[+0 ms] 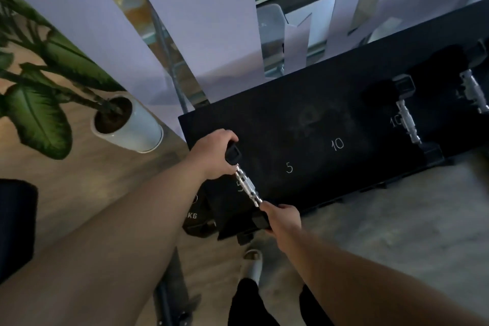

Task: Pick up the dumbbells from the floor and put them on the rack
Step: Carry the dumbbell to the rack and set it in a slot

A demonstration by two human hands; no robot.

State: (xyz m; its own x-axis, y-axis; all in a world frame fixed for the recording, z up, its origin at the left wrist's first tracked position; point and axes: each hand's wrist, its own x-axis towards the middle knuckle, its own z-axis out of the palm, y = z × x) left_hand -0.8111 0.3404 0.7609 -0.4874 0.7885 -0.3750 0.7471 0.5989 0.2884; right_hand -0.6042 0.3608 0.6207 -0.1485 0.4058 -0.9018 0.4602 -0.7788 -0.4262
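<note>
We hold a dumbbell (247,187) over the rack's (317,119) left end. Our left hand (211,152) wraps its far head, our right hand (281,217) its near head.

Dumbbell (247,188): bright knurled metal handle, matt black rubber-like heads. Rack (317,114): matt black shelf, dusty, marked with chalk-like white numerals. Plant pot (137,130): glossy white, smooth. Floor (397,219): dull, mottled concrete-like surface is shown

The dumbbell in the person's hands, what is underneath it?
Under the dumbbell lies the black rack shelf, by painted "5" marks. One mark shows partly behind the handle. Both hands, left and right, cover its heads.
</note>
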